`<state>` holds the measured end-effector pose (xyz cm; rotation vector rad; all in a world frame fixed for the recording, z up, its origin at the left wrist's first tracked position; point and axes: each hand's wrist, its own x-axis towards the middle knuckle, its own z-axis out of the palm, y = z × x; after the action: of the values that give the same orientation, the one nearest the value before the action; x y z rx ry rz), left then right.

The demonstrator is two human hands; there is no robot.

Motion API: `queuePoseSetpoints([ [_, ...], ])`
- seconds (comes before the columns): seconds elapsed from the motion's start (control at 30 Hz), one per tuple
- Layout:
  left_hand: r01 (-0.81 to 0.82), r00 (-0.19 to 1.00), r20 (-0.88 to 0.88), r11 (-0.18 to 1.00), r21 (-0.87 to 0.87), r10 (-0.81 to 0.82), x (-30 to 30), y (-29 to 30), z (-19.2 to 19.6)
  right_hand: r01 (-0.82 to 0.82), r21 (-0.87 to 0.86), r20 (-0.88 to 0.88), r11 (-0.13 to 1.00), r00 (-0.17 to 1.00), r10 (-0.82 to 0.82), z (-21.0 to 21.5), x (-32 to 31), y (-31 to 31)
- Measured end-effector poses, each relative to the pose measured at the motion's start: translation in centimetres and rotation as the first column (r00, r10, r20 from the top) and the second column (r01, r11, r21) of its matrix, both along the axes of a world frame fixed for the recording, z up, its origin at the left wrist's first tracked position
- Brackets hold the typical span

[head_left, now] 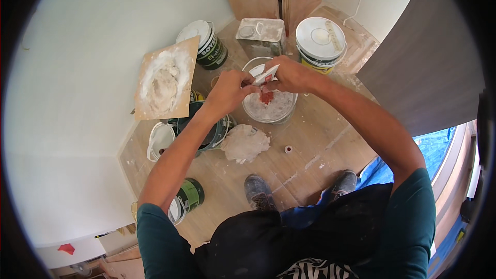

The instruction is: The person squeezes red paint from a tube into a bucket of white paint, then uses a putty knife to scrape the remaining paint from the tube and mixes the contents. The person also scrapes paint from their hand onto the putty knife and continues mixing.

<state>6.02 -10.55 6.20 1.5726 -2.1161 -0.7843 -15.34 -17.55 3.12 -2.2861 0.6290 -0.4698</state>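
Note:
Over a white bucket in front of me, both hands hold a small white packet with a red mark on it. My right hand is closed around its right side. At its left edge, the fingers of my left hand are pinched together. Below the packet, a patch of red material lies on the pale contents of the bucket. Part of the packet and its lower end are hidden by my fingers.
A board with white paste rests over buckets at left. Nearby are a crumpled pale bag, a tape roll and a green can. Behind stand a metal canister and lidded pails. Blue sheeting lies at right.

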Motion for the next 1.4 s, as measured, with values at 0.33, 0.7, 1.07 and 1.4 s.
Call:
queuePoseSetpoints([
  [0.33,0.074,0.997,0.056,0.963,-0.260,-0.061,-1.0,0.7,-4.3,0.039,0.015,0.002,0.999,0.999,-0.039,-1.0,-0.1,-0.1],
  [0.7,0.106,0.980,0.194,0.917,-0.386,-0.031,0.0,1.8,-6.8,0.109,-0.295,0.070,0.949,0.993,-0.093,-2.7,1.2,1.5],
  [1.07,0.243,0.942,0.321,0.865,-0.440,-0.101,0.3,2.3,-7.4,0.130,-0.413,-0.144,0.901,0.968,-0.206,-2.5,1.8,3.4],
  [1.4,0.234,0.943,0.310,0.908,-0.349,-0.124,0.3,1.5,-4.6,-0.043,-0.261,-0.179,0.964,0.984,-0.005,0.1,0.6,0.4],
])
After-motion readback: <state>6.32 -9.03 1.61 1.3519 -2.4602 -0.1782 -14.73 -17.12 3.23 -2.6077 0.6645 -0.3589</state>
